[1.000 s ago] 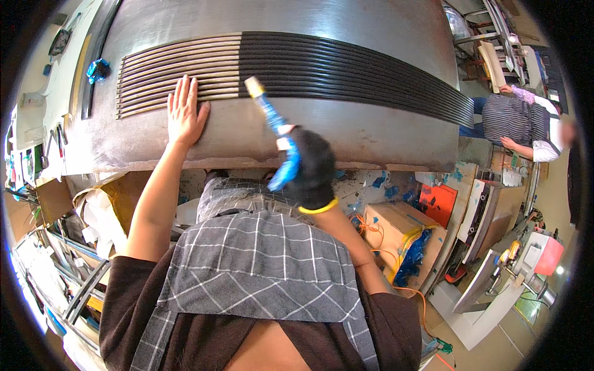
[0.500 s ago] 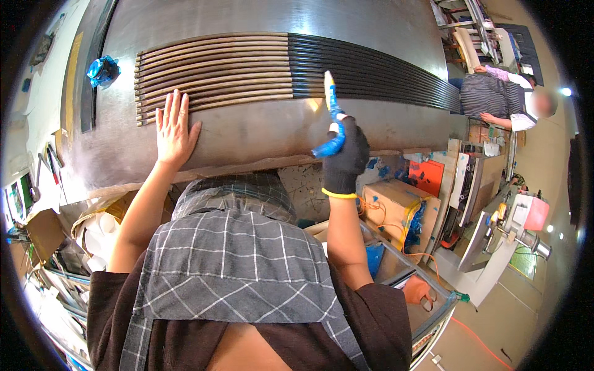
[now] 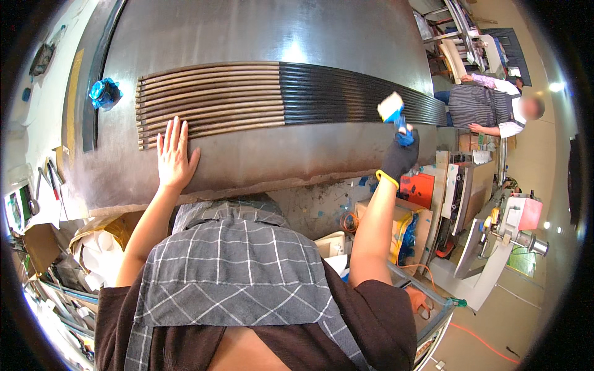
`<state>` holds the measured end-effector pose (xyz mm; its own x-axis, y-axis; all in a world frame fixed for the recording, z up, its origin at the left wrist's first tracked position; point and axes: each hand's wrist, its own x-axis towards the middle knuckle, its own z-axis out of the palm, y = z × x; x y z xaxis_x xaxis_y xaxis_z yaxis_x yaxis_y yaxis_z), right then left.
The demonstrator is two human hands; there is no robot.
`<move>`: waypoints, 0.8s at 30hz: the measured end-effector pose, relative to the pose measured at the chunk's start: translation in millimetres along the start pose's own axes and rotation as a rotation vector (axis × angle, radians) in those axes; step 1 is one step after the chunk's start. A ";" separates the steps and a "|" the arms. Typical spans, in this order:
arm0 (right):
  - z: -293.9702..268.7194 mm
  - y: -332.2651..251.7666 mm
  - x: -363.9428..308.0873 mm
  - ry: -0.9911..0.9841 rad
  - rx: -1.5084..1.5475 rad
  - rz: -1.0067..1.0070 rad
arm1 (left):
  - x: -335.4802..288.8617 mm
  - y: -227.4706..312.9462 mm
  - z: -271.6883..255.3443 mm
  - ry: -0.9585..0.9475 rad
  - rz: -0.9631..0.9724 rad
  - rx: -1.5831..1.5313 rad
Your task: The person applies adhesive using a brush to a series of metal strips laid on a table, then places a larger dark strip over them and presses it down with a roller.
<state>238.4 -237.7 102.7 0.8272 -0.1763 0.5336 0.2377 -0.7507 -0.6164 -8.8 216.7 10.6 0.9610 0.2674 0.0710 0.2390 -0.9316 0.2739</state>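
Note:
A row of long thin rods point(image 3: 210, 102) lies side by side on a grey metal-topped table point(image 3: 247, 154). Their left stretch is pale brown; the stretch to the right is glossy black. My bare left hand point(image 3: 176, 159) lies flat, fingers spread, with its fingertips on the nearest rods close to their left ends. In a black glove with a yellow cuff, my right hand point(image 3: 400, 156) grips a blue-wrapped paintbrush point(image 3: 391, 108). The pale bristles appear over the right part of the black stretch; whether they touch the rods I cannot tell.
A crumpled blue-wrapped object point(image 3: 105, 93) sits left of the rods. Beyond the table's right end stands a person in a striped apron point(image 3: 476, 105). Below the table's near edge are a cardboard box point(image 3: 413, 232) and an orange-red panel point(image 3: 417, 189). A machine with a pink block point(image 3: 528, 213) stands farther right.
My right hand has carried the paintbrush to the right along the rods, and its bristles now show broadside. My left hand stays by the rods' left ends. The whole view has shifted slightly.

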 end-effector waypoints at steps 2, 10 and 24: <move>35.1 -13.1 22.6 -0.173 0.122 -0.041 | 1.1 -2.3 -0.7 0.010 0.003 0.015; 95.4 -138.0 -26.4 -0.634 0.116 -0.529 | 8.5 3.3 -19.6 -0.067 -0.031 0.018; 143.6 -399.9 -73.9 -0.681 0.093 -0.718 | -43.4 -152.9 -60.8 -0.070 0.185 -0.843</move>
<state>155.4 166.9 226.6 0.5806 0.7254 0.3696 0.8114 -0.4782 -0.3361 -95.4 362.5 23.9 0.9872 0.0882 0.1328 -0.0783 -0.4575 0.8857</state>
